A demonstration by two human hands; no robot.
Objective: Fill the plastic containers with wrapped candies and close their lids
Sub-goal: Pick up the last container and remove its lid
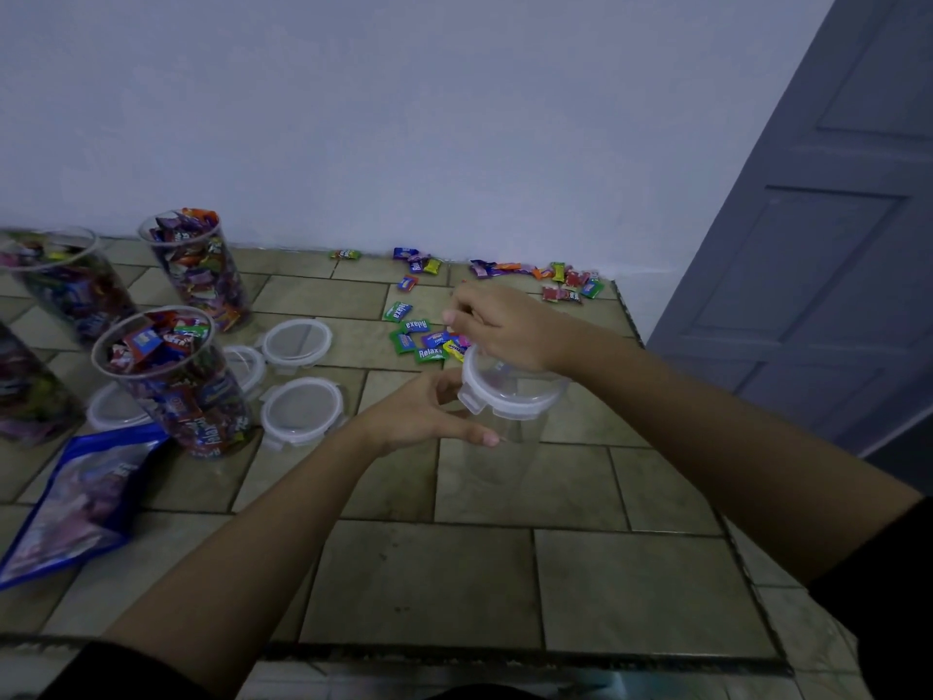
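An empty clear plastic container (497, 457) stands on the tiled table, right of centre. Its white-rimmed lid (505, 394) sits tilted on top. My left hand (429, 414) curls round the container's upper wall just under the lid. My right hand (500, 323) lies over the lid's far edge with curled fingers gripping it. Loose wrapped candies (421, 336) lie just behind the container, and more candies (565, 282) are scattered along the wall. Several open containers full of candies (176, 381) stand at the left.
Three loose lids (302, 409) lie on the table between the filled containers and my left hand. A blue candy bag (75, 497) lies flat at the left. The table's right edge (727, 522) runs close to a grey door (833, 245).
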